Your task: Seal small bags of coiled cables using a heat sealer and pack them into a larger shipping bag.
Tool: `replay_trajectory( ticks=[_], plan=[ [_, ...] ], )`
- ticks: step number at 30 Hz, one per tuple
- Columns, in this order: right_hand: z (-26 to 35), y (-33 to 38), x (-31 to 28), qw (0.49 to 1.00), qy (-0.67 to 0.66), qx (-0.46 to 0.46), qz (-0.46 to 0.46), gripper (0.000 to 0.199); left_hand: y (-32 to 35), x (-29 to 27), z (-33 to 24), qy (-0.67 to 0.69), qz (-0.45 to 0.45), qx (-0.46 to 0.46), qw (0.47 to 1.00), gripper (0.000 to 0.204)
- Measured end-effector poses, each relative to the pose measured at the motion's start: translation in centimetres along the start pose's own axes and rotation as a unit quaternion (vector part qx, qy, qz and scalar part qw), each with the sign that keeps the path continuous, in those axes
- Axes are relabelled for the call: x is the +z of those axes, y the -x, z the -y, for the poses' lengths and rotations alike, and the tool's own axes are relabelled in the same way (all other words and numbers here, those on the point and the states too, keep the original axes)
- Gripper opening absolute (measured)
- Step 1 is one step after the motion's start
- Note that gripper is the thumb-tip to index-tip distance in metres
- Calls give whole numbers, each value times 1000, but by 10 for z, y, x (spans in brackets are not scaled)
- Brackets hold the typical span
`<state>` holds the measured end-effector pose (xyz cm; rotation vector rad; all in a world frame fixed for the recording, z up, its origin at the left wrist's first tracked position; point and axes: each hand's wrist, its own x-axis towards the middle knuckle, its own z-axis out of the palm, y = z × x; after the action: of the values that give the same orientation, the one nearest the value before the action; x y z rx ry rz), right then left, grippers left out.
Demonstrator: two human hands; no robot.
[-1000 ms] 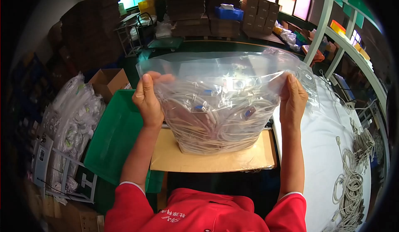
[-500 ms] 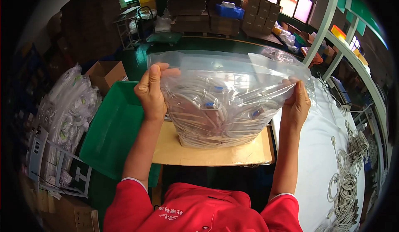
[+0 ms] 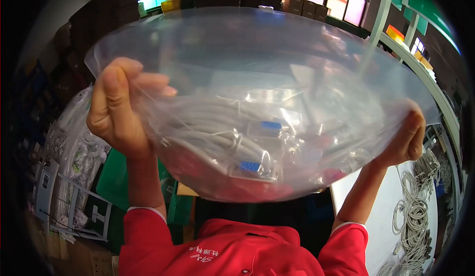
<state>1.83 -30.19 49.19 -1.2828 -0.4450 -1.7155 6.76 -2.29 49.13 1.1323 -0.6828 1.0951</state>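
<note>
I hold a large clear plastic bag up close in front of me, so that it fills most of the view. My left hand is closed on its left edge, thumb toward me and fingers curled behind the film; my right hand grips the right edge, lower and farther out. Inside the bag lie bundled grey cables with blue connectors, sagging toward its bottom. Through and below the film I see my red shirt and its sleeves. On my right a white table carries loose coils of pale cable, well apart from the bag. On my left a green bin sits low, and beside it are more bagged white cables stacked against a wire rack. Farther back, dark stacked cartons stand along the left wall, brown boxes line the far end, and bright windows run across the top of the room. Green-and-white shelving posts rise at the upper right.
</note>
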Motion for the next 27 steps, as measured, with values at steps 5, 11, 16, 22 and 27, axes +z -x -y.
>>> replay_trajectory(
  ticks=[5, 11, 16, 22, 27],
  plan=[
    [-25, 50, -9, 980, 48, 194, 9, 21, 36, -8, 45, -101, -22, -200, 974, 27],
    [-97, 141, -38, 918, 56, 388, 64, 18, 120, -30, 125, -155, 18, -305, 939, 29],
    [-134, 196, -44, 885, 60, 453, 82, 20, 165, -52, 172, -217, 62, -316, 921, 31],
    [-147, 218, -58, 873, 93, 464, 119, 20, 187, -63, 182, -266, 87, -370, 886, 30],
    [-155, 232, -69, 850, 98, 499, 138, 21, 206, -78, 196, -260, 81, -396, 877, 29]
  ],
)
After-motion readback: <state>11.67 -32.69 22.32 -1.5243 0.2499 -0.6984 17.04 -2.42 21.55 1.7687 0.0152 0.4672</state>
